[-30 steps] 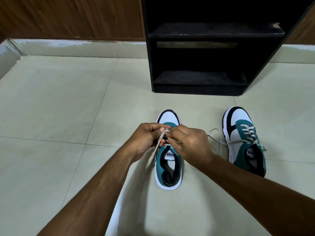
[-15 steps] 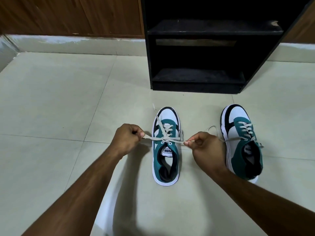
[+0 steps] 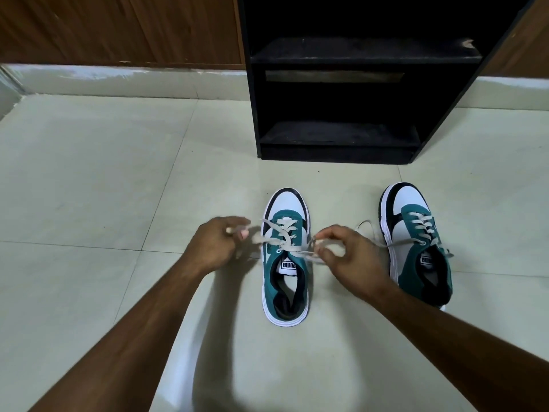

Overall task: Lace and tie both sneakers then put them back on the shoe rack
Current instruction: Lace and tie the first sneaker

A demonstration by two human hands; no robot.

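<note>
Head camera looks down at two bare arms reaching out over a pale tiled floor (image 3: 89, 179). The left hand (image 3: 214, 245) sits just to the left of the near sneaker (image 3: 286, 263). Its fingers are curled in and pinch one end of the shoelace (image 3: 285, 242), but that hand is blurry, so the exact grip is hard to see. The right hand (image 3: 347, 254) sits just to the right of the same shoe. Its thumb and first finger pinch the other end of the lace, and the rest of its fingers are bent loosely. The lace runs across the top of the shoe from one hand to the other and crosses in the middle, above the tongue.

This sneaker is green, white and black. It stands flat on the floor with its toe pointing away from the person.

The second sneaker (image 3: 416, 242) stands to the right, a little apart, partly behind the right wrist. Its lace (image 3: 371, 233) is threaded through the holes, and loose ends trail off both sides onto the floor.

Past both shoes stands a black shoe rack (image 3: 335, 93) against a wooden wall (image 3: 118, 28). The two shelves that show hold nothing.
</note>
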